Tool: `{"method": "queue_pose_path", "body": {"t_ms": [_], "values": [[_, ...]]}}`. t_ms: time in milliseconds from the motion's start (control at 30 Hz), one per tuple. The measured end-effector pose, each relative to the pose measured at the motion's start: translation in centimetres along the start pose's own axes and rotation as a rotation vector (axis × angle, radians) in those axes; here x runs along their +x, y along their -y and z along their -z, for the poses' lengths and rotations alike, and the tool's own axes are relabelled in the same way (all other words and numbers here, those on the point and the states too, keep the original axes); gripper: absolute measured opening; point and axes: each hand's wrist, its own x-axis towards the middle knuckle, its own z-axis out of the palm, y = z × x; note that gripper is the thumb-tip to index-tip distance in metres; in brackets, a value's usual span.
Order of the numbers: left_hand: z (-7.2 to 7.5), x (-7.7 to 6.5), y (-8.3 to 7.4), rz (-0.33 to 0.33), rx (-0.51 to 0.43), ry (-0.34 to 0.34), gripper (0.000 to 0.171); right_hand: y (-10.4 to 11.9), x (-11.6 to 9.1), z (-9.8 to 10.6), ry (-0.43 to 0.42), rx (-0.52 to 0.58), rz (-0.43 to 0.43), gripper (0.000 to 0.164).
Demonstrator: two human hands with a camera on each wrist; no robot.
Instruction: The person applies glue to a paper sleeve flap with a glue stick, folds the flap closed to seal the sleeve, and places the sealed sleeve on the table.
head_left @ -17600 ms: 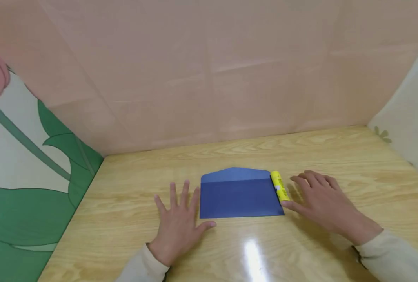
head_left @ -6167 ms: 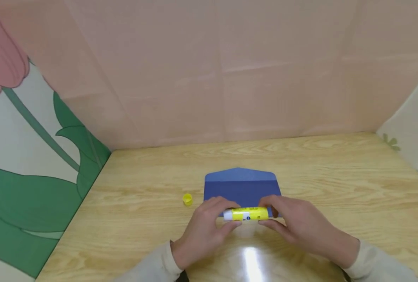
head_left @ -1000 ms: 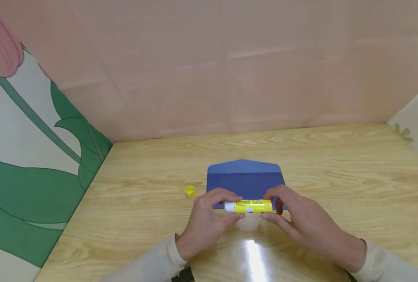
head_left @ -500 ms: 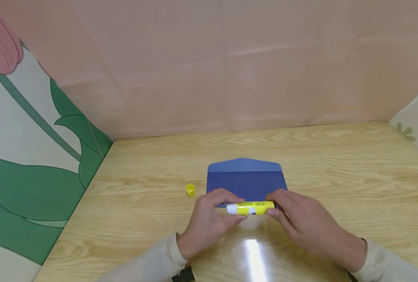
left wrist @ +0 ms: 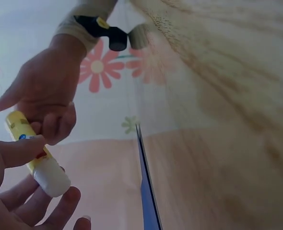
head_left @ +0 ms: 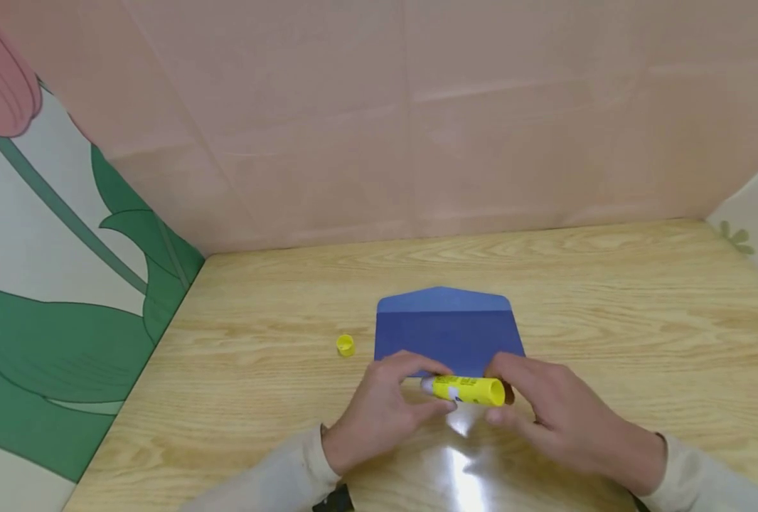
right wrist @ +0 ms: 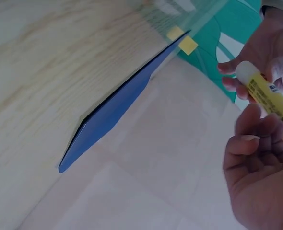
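A yellow glue stick [head_left: 468,390] with its white end toward the left is held above the table's near part. My left hand [head_left: 379,409] pinches it near that white end, between thumb and fingers. Beside the yellow base end is my right hand [head_left: 564,416], its thumb apart from the stick and its fingers loosely bent behind the base. In the left wrist view the right hand's thumb points away from the glue stick [left wrist: 41,163]. A dark blue envelope [head_left: 446,336] lies flat just beyond the hands, its lighter flap [head_left: 443,300] unfolded away from me.
The small yellow cap [head_left: 345,345] sits on the wooden table [head_left: 270,320] left of the envelope. A pink cloth backdrop [head_left: 379,128] rises behind the table. Panels with flower prints stand at the left and right.
Over the last second, the right hand has let go of the glue stick's base, which has tipped toward me. Long before, the stick lay capped by the envelope; its cap now lies at left.
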Motion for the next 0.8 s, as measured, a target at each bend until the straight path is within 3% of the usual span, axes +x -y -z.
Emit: {"method": "queue_pose_path", "body": {"t_ms": [67, 233, 367, 633, 800], "values": [[0.0, 0.0, -0.1, -0.030, 0.001, 0.025, 0.032, 0.0, 0.1, -0.1, -0.024, 0.020, 0.047, 0.021], [-0.2, -0.2, -0.4, -0.184, 0.033, 0.125, 0.029, 0.3, 0.2, -0.6, -0.044, -0.017, 0.098, 0.031], [-0.2, -0.7, -0.8, -0.272, 0.120, 0.166, 0.028, 0.5, 0.1, -0.9, -0.030, -0.058, 0.133, 0.035], [-0.3, -1.1, -1.6, -0.259, 0.242, 0.190, 0.027, 0.7, 0.1, -1.3, -0.062, -0.077, 0.146, 0.036], [0.0, -0.7, -1.2, -0.237, 0.240, 0.226, 0.051, 0.5, 0.1, -1.3, -0.101, -0.071, 0.133, 0.030]]}}
